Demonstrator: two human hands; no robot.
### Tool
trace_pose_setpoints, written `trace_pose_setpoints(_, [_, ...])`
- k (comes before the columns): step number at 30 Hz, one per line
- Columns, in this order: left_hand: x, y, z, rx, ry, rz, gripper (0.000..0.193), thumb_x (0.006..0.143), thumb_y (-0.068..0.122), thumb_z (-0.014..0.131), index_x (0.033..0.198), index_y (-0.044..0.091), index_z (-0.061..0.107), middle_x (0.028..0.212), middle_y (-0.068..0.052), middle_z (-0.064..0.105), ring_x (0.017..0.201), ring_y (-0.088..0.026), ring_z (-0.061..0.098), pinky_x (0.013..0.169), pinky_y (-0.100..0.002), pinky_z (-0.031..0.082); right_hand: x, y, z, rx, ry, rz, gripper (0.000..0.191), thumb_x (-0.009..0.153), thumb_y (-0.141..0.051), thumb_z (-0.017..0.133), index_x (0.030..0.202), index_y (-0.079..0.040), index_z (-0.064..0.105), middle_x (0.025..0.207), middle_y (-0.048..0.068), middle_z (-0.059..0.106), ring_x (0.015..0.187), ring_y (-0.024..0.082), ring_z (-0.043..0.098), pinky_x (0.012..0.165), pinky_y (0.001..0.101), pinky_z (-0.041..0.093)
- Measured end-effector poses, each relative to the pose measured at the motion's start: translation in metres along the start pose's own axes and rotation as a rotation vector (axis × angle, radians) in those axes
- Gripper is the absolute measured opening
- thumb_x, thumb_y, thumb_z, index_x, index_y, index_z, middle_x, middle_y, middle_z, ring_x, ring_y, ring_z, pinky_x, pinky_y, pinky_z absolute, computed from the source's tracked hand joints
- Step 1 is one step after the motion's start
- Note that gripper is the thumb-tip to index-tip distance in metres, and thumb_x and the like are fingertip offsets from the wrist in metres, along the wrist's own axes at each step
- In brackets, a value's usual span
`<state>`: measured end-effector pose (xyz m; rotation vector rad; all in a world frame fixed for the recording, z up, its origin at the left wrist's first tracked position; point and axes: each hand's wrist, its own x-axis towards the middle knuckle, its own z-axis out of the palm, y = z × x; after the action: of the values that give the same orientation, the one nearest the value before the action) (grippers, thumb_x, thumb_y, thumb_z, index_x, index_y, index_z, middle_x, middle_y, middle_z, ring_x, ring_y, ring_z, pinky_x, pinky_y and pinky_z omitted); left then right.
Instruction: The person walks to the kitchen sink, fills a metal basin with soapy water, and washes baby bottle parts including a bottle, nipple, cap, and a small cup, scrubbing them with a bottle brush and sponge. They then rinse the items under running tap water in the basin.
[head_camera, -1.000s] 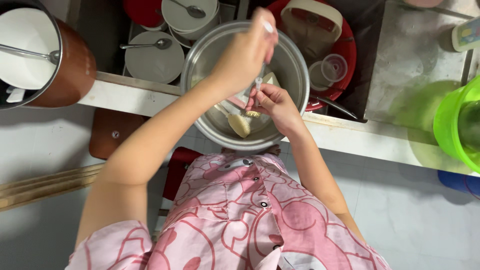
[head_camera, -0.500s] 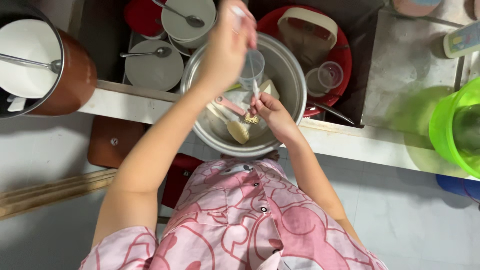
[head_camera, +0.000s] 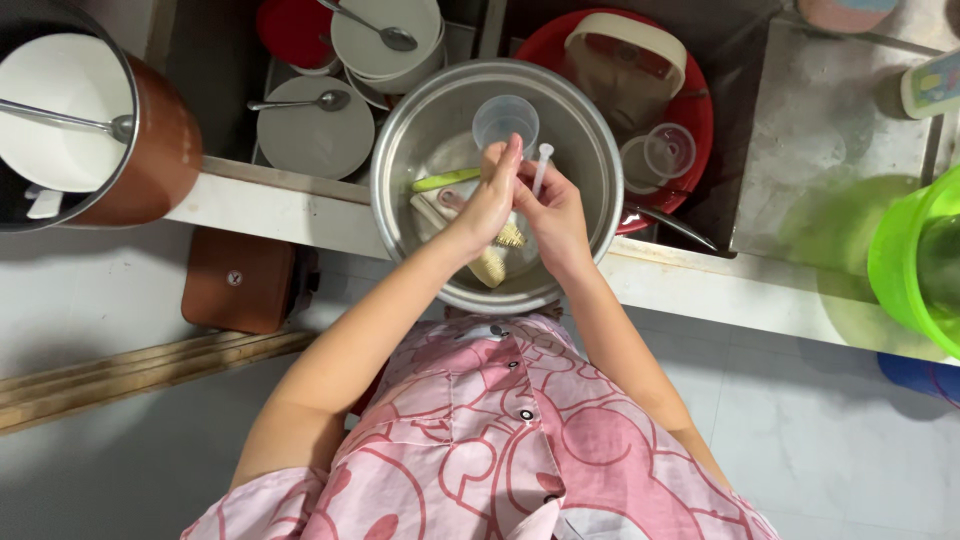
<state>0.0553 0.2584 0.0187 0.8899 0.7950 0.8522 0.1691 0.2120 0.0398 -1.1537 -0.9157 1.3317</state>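
Two hands work a small syringe over a steel bowl.

Head view: the left hand (head_camera: 487, 205) and right hand (head_camera: 553, 215) meet, both pinching a thin white syringe (head_camera: 541, 167) above the steel bowl (head_camera: 420, 120). Washing looks midway: a clear cup (head_camera: 505, 120), a brush (head_camera: 492, 262) and green utensil (head_camera: 445, 180) lie in the bowl beneath.

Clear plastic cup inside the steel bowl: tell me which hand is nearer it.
Left. The left hand has its fingertips just below the clear plastic cup in the steel bowl; the right hand sits lower and to the cup's right.
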Motion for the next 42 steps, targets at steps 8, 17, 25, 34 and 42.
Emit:
trace_pose_setpoints(8, [-0.014, 0.038, -0.025, 0.437, -0.13, 0.09, 0.031, 0.101, 0.032, 0.055, 0.123, 0.012, 0.046, 0.114, -0.002, 0.057, 0.093, -0.008, 0.064, 0.051, -0.029, 0.055, 0.003, 0.009, -0.025, 0.004, 0.111, -0.038, 0.015, 0.106, -0.01, 0.064, 0.109, 0.0, 0.074, 0.092, -0.001, 0.071, 0.075, 0.004, 0.05, 0.068, 0.0204, 0.04])
trace_pose_setpoints(17, [-0.013, 0.138, -0.022, 0.168, -0.052, 0.542, 0.022, 0.119, 0.023, 0.045, 0.113, 0.006, 0.056, 0.086, 0.0, 0.053, 0.067, -0.007, 0.046, 0.061, -0.022, 0.039, -0.003, 0.005, -0.037, -0.198, -0.079, -0.001, 0.019, 0.106, -0.006, 0.058, 0.112, 0.001, 0.074, 0.092, -0.002, 0.069, 0.085, 0.006, 0.057, 0.079, 0.0217, 0.045])
trace_pose_setpoints(25, [-0.01, 0.146, 0.0, 0.039, -0.085, 0.483, 0.03, 0.119, 0.033, 0.043, 0.108, 0.007, 0.053, 0.082, -0.001, 0.049, 0.063, -0.007, 0.042, 0.058, -0.023, 0.035, -0.004, 0.008, -0.031, -0.149, -0.099, 0.035, 0.018, 0.104, -0.004, 0.059, 0.114, 0.002, 0.073, 0.101, 0.001, 0.075, 0.086, 0.008, 0.059, 0.084, 0.0242, 0.051])
trace_pose_setpoints(34, [-0.005, 0.107, 0.003, 0.01, -0.149, 0.372, 0.026, 0.117, 0.03, 0.044, 0.107, 0.007, 0.053, 0.081, 0.001, 0.048, 0.063, -0.005, 0.042, 0.057, -0.021, 0.035, -0.003, 0.006, -0.025, -0.135, -0.144, 0.001, 0.016, 0.106, -0.005, 0.059, 0.109, 0.002, 0.073, 0.095, 0.001, 0.071, 0.084, 0.008, 0.058, 0.081, 0.0244, 0.049])
trace_pose_setpoints(42, [-0.015, 0.075, 0.003, 0.103, -0.087, 0.249, 0.02, 0.115, 0.023, 0.044, 0.105, 0.008, 0.055, 0.081, 0.002, 0.05, 0.062, -0.004, 0.044, 0.056, -0.02, 0.04, -0.004, -0.004, -0.019, -0.042, -0.203, 0.031, 0.015, 0.109, -0.008, 0.056, 0.114, -0.001, 0.069, 0.087, -0.003, 0.061, 0.083, 0.007, 0.053, 0.08, 0.0226, 0.044])
